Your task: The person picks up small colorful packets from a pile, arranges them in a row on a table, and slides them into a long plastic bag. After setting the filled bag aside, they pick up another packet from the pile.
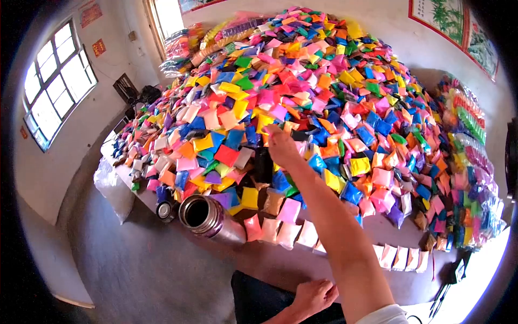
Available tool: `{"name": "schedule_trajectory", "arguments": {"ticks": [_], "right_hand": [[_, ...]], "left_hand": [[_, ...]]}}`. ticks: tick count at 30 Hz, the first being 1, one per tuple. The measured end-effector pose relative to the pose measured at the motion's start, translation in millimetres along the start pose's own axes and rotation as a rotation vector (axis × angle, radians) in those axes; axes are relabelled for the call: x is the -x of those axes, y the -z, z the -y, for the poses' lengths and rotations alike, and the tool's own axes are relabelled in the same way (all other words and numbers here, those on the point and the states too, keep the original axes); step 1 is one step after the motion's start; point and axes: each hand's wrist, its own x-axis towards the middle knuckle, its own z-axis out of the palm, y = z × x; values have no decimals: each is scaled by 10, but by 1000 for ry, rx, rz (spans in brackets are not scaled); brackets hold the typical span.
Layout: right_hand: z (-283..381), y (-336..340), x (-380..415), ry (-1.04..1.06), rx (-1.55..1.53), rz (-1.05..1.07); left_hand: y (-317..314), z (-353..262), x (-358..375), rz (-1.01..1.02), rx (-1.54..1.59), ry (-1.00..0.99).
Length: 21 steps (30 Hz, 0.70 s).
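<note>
My right hand (281,147) reaches forward into a large heap of small coloured packets (334,97). Its fingers are closed at the yellow packets (263,123); whatever is between the fingertips is too small to make out. Just left of that hand stands a black packet (263,166). Low in front of my body, over dark cloth (253,294), my left hand (317,296) is curled closed, with nothing visible in it. Along the table's near edge runs a row of pale packets, among them a peach one (270,230) and several white ones (399,258), partly covered by my right forearm.
An uncapped metal flask (213,218) leans at the table's front left, its lid (166,210) beside it. A clear plastic bag (114,186) hangs at the left edge. Bundled packets in clear bags (469,162) are stacked on the right. Bare tabletop (237,264) shows in front.
</note>
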Motion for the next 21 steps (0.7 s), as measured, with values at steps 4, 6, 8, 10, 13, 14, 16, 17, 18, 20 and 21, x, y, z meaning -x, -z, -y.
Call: {"name": "schedule_trajectory", "arguments": {"ticks": [4,6,8,10,13,14,16,17,18,20,21], "right_hand": [[38,-140,-140,58,-60,-58],[-81,-157,-255,71,-42,-60],[-245,-121,-391,146,190,20],[-329,81,-418,-136,-193,-131],[-888,156,-627,-97,55,-402],[-800,337,-595,-190,-30,-393],[-807,344,-629,-149,-108,-333],[-798,332,-649,-108,-193,-277],[-771,285,-678,-111,-193,-278],[-667,135,-737,-69,-160,-222],[-579,150,-741,-72,92,-221]], "left_hand": [[-1,-13,18,106,-34,123],[-16,-23,15,130,-104,192],[0,6,29,96,-23,167],[75,-50,-12,79,0,166],[49,-2,8,28,21,105],[20,18,16,-2,16,42],[11,-32,10,-52,12,39],[14,-50,5,-101,-1,36],[24,-43,-4,-97,-1,37],[53,-20,-10,-41,13,14],[25,-9,3,-40,10,17]]}}
